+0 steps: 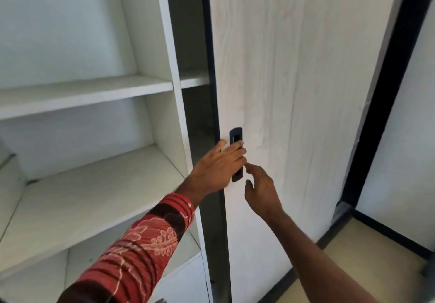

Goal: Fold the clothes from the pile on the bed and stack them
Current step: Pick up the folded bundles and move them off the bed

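Reaching for the wardrobe, we have our left hand [217, 164] laid on the black recessed handle [236, 138] of the sliding door [294, 91], the fingers straight and close together with their tips at the recess; whether they hook into it we cannot tell. Our right hand [261, 188] hovers just beside the handle's lower end, fingers loosely spread and holding nothing. The clothes, the pile and the bed are all out of view, so no folding is in hand here; we judge this a side step at the wardrobe, sliding the door one way or the other. To the left the white shelves [82, 95] stand bare. The next move calls for a firm purchase in the recess and a steady sideways pull along the track, then a turn to wherever the clothes lie
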Demonstrator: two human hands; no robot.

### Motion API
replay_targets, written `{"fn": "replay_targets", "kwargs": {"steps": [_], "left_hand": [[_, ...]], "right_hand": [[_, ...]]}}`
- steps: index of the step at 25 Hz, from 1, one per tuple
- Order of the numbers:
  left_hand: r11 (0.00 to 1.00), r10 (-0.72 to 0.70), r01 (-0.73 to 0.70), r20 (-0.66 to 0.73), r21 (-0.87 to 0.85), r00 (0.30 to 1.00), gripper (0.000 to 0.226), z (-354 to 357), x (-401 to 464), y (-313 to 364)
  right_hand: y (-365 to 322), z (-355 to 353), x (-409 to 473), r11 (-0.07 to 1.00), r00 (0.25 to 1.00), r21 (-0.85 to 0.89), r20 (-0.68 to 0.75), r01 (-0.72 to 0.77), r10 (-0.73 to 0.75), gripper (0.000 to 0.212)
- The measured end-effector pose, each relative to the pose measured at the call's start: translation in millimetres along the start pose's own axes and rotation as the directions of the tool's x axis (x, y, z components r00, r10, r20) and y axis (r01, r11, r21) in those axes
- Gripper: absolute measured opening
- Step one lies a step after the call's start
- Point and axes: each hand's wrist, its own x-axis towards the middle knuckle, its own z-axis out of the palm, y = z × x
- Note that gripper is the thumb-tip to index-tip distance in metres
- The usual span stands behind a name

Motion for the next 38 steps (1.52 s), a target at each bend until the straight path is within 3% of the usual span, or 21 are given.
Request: {"fn": "replay_targets", "kwargs": {"steps": [4,7,10,14,19,29,38], "left_hand": [[0.972,-0.023,-0.043,0.280,0.230,0.960,0.055,-5,19,-20],[0.944,-0.038,-0.079,0.344,0.320,0.938,0.060,-3,21,-19],[0.936,-0.058,-0.059,0.317,0.348,0.947,0.062,-2,22,-20],[0.937,-0.060,-0.064,0.339,0.342,0.939,0.056,-7,17,-19],[0.951,-0.096,0.002,0.289,0.310,0.952,0.052,-9,3,-19],[0.927,-0.011,-0.037,0.126,0.372,0.992,0.043,-13,-87,-51],[0.908,-0.080,-0.014,0.204,0.419,0.976,0.055,-63,-198,-68]], "right_hand": [[-12,-1,21,0.995,0.980,0.097,0.198,-0.010,-0.010,0.054],[-9,17,25,0.979,0.958,0.185,0.287,-0.082,0.026,0.074],[-9,30,31,0.932,0.964,0.301,0.225,-0.204,0.138,0.068],[-13,37,31,0.916,0.946,0.291,0.249,-0.276,0.206,0.065],[-18,41,26,0.932,0.940,0.249,0.281,-0.264,0.191,0.066],[-69,74,-22,0.946,0.964,0.294,0.260,-0.135,0.057,0.067],[-140,116,-75,0.948,0.954,0.316,0.296,-0.049,-0.049,0.059]]}}
